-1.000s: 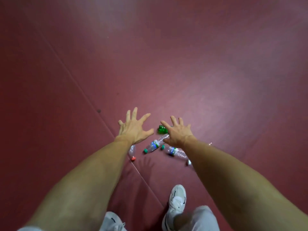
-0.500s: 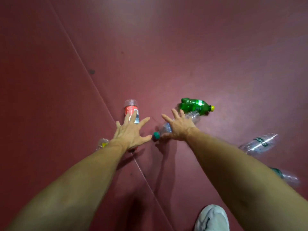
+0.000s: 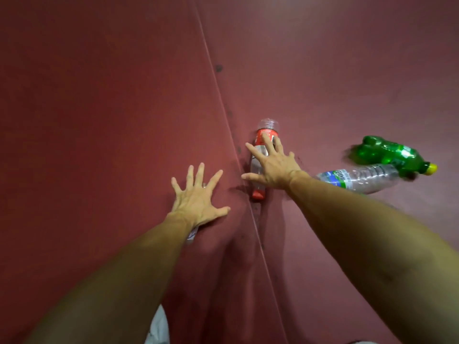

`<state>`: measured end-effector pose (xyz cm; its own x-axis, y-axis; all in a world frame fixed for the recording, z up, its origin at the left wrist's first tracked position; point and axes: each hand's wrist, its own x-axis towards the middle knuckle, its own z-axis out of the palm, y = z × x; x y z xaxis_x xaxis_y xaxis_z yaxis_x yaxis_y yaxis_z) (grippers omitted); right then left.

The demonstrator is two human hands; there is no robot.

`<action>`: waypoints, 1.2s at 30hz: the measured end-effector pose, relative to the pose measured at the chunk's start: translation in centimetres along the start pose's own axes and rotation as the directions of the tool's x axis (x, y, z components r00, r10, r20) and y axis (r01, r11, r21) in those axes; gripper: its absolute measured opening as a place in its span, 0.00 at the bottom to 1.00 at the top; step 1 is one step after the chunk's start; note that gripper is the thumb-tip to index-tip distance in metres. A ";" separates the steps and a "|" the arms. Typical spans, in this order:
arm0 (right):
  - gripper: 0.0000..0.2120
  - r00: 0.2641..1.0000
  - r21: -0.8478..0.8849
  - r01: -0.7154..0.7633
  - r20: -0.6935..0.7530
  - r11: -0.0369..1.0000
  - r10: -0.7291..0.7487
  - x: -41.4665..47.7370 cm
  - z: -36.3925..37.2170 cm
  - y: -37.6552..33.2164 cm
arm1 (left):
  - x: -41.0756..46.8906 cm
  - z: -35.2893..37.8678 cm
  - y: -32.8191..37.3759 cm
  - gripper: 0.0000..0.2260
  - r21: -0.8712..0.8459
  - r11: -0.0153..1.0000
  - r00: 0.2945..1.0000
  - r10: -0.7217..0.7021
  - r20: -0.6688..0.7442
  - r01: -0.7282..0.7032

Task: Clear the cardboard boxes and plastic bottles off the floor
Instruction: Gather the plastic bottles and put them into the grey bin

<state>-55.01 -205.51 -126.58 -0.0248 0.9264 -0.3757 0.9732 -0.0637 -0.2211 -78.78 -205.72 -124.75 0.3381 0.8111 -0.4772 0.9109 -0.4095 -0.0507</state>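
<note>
A clear bottle with a red label and red cap (image 3: 258, 187) lies on the dark red floor beside a seam. My right hand (image 3: 273, 165) is spread over its middle, fingers straight, touching or just above it. My left hand (image 3: 198, 199) is spread flat over the floor to the left; a small clear bottle (image 3: 192, 235) peeks out from under its wrist. To the right lie a green bottle with a yellow cap (image 3: 392, 155) and a clear water bottle with a blue-green label (image 3: 357, 178), touching each other.
The floor seam (image 3: 223, 105) runs diagonally from the top centre down past the bottles. A dark spot (image 3: 218, 68) marks the floor near it. A bit of my pale trouser leg (image 3: 159, 326) shows at the bottom.
The view has dropped closer to the floor. My right hand moved from the clear green-capped bottle onto the red-label bottle. My left hand shifted left, off the red-label bottle.
</note>
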 end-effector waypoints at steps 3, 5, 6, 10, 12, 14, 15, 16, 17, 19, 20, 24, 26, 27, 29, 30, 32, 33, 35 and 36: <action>0.44 1.000 -0.049 0.011 0.005 0.999 -0.010 1.0 0.3 -0.5 | -1.4 0.9 -1.1 0.47 -0.090 0.994 0.996 -0.060 0.072 0.066; 0.42 1.000 -0.056 0.003 0.008 0.998 -0.003 1.0 0.6 -0.6 | -2.3 0.9 -1.5 0.46 -0.120 0.989 0.991 -0.073 0.116 0.087; 0.41 1.000 -0.057 -0.002 0.009 0.998 0.002 0.9 0.8 -0.6 | -2.6 0.8 -1.5 0.44 -0.118 0.989 0.989 -0.072 0.127 0.087; 0.40 1.000 -0.070 -0.011 0.012 0.997 0.012 0.0 1.2 -0.3 | -2.1 0.2 -0.9 0.41 -0.152 0.988 0.999 -0.011 0.037 0.016; 0.40 1.000 -0.064 0.009 0.017 0.998 -0.008 -0.6 1.2 0.1 | -1.2 -0.2 -0.2 0.40 -0.204 0.979 1.000 0.015 -0.018 -0.018; 0.40 0.999 -0.067 0.032 0.024 0.997 -0.031 -1.5 1.2 0.7 | -0.6 -0.7 0.9 0.38 -0.248 0.969 0.999 0.000 -0.043 -0.011; 0.40 0.999 -0.072 0.047 0.026 0.996 -0.045 -1.7 1.3 0.8 | -0.5 -0.7 1.1 0.38 -0.256 0.967 0.999 -0.018 -0.041 0.007; 0.40 0.999 -0.077 0.051 0.019 0.996 -0.050 -2.1 1.4 1.1 | -0.4 -0.8 1.5 0.38 -0.253 0.967 0.999 -0.025 -0.028 0.017; 0.40 0.999 -0.082 0.049 0.005 0.995 -0.049 -2.6 1.4 1.3 | -0.5 -0.7 1.7 0.38 -0.244 0.970 1.000 -0.021 -0.008 0.018; 0.38 0.998 -0.088 0.043 -0.044 0.995 -0.047 -3.1 1.2 1.9 | -0.7 -0.4 1.5 0.39 -0.216 0.976 0.999 -0.003 0.039 0.011; 0.38 0.996 -0.094 0.042 -0.072 0.995 -0.049 -3.2 1.1 2.1 | -0.8 -0.3 1.4 0.39 -0.203 0.979 0.998 0.003 0.059 0.009; 0.41 0.997 -0.103 0.003 -0.081 0.995 -0.011 -3.0 0.4 2.7 | -0.7 -0.4 0.7 0.39 -0.206 0.978 0.992 -0.007 0.122 0.033; 0.43 0.999 -0.093 -0.026 -0.048 0.995 0.021 -2.6 0.1 2.8 | -0.7 -0.4 0.7 0.39 -0.227 0.973 0.991 -0.013 0.134 0.043; 0.44 0.999 -0.086 -0.037 -0.030 0.996 0.034 -2.4 0.0 2.8 | -0.8 -0.5 0.8 0.39 -0.234 0.971 0.991 -0.016 0.132 0.046; 0.46 0.999 -0.065 -0.050 0.012 0.997 0.051 -2.1 -0.1 2.9 | -0.9 -0.5 1.0 0.39 -0.246 0.968 0.993 -0.023 0.118 0.052; 0.47 0.998 -0.050 -0.051 0.036 0.997 0.053 -2.0 -0.1 2.8 | -0.9 -0.5 1.0 0.39 -0.254 0.966 0.993 -0.026 0.111 0.054; 0.47 0.997 -0.011 -0.033 0.073 0.999 0.034 -2.0 0.0 2.7 | -0.9 -0.5 1.1 0.38 -0.274 0.960 0.995 -0.032 0.093 0.056; 0.47 0.996 0.007 -0.015 0.082 1.000 0.014 -1.9 0.0 2.6 | -0.9 -0.5 1.1 0.38 -0.281 0.958 0.996 -0.032 0.084 0.055; 0.47 0.995 0.029 0.035 0.089 0.999 -0.038 -1.9 -0.1 2.3 | -0.8 -0.3 1.1 0.38 -0.287 0.957 0.997 -0.029 0.070 0.048; 0.47 0.994 0.035 0.058 0.092 0.998 -0.061 -1.9 -0.1 2.1 | -0.8 -0.2 1.0 0.38 -0.287 0.957 0.997 -0.029 0.066 0.047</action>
<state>-52.86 -207.34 -126.22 -0.1051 0.8905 -0.4427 0.9615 -0.0226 -0.2737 -78.06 -206.70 -124.24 0.2953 0.7930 -0.5328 0.9552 -0.2340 0.1812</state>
